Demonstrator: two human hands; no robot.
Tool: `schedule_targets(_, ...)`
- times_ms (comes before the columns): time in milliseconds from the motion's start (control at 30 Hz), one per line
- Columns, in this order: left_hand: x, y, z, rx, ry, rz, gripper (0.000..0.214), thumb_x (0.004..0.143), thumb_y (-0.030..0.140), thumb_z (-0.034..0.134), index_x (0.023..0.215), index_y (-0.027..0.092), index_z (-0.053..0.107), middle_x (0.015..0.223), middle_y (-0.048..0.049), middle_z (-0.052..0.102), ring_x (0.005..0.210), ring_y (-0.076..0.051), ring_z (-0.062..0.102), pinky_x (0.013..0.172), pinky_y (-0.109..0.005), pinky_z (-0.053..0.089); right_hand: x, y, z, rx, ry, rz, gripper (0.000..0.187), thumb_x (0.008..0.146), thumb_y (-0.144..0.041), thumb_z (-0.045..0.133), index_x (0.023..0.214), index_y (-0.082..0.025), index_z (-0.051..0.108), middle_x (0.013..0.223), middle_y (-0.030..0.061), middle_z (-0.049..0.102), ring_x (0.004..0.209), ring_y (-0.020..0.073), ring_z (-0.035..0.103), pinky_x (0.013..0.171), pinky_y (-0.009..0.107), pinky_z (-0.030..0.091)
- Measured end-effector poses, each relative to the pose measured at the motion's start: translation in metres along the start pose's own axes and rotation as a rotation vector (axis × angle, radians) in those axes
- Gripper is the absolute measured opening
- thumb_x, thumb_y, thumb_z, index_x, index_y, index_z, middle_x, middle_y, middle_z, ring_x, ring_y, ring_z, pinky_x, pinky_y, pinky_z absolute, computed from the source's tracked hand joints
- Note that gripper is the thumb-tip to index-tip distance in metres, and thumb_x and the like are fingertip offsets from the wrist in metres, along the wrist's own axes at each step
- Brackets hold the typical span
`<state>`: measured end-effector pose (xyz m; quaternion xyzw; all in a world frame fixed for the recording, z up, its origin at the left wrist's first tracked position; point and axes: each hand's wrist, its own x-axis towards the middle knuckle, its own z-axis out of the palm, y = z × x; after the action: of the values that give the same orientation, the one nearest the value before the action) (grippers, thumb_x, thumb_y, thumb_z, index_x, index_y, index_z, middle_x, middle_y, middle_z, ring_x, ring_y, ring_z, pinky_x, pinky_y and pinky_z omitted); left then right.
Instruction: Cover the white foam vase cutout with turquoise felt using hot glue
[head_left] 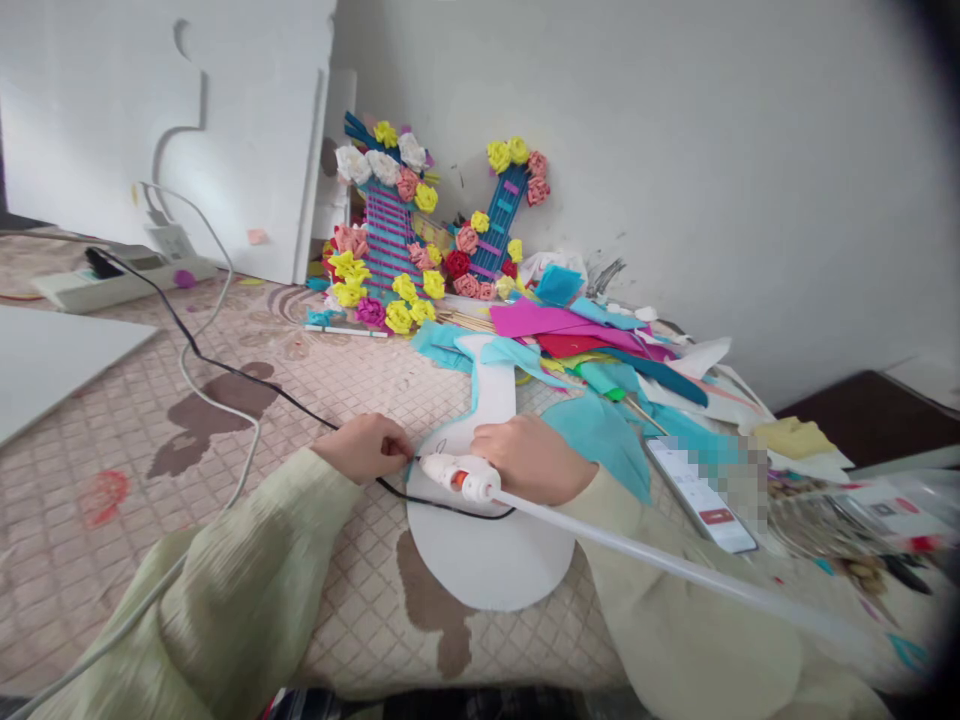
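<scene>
My right hand (529, 455) is wrapped round a white hot glue gun (457, 474), its nozzle pointing left. A long translucent glue stick (675, 565) sticks out of its back end toward the lower right. My left hand (369, 447) is closed at the nozzle tip, by the left edge of a white guitar-shaped board (491, 560); what its fingers pinch is too small to make out. Blue crepe paper (592, 430) lies at the board's right side, and more blue paper covers its upper end. The gun's black cord (442, 503) crosses the board.
Two guitar shapes decorated with paper flowers (394, 240) lean against the wall. Coloured paper scraps (585, 330) are heaped behind the board. A phone (701, 495) lies at right, a power strip (124, 278) at left. A white cable (247, 455) runs past my left sleeve.
</scene>
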<state>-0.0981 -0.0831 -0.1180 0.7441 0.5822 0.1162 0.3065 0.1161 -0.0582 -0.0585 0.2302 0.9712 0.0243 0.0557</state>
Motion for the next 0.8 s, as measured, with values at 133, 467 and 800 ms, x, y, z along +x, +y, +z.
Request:
schedule_targets(133,-0.001,0.000,-0.001,0.002,0.000,0.004,0.025,0.062,0.022,0.046,0.076,0.016,0.066,0.061,0.0009,0.060,0.055,-0.009,0.051,0.051,-0.017,0.037,0.001,0.002,-0.002,-0.029,-0.008,0.045,0.023,0.075,-0.034,0.046,0.065,-0.016,0.056,0.072,0.0021,0.061,0.058,0.0124,0.053,0.046,0.027,0.016)
schedule_targets(467,-0.001,-0.003,0.001,-0.003,0.001,0.007,0.023,0.062,0.022,0.047,0.073,0.016,0.065,0.058,0.0016,0.059,0.053,-0.009,0.049,0.051,-0.018,0.036,0.000,0.010,0.005,-0.006,0.046,0.091,0.027,0.075,-0.038,0.044,0.065,-0.016,0.057,0.069,0.0028,0.060,0.058,0.0121,0.051,0.046,0.026,0.015)
schedule_targets(800,-0.001,-0.002,0.000,-0.020,-0.004,-0.007,0.022,0.061,0.022,0.047,0.073,0.017,0.065,0.060,0.0018,0.059,0.055,-0.009,0.050,0.052,-0.017,0.036,-0.006,0.016,0.000,0.065,0.107,0.137,0.023,0.071,-0.034,0.047,0.060,-0.015,0.055,0.061,0.0017,0.055,0.053,0.0100,0.044,0.048,0.025,0.018)
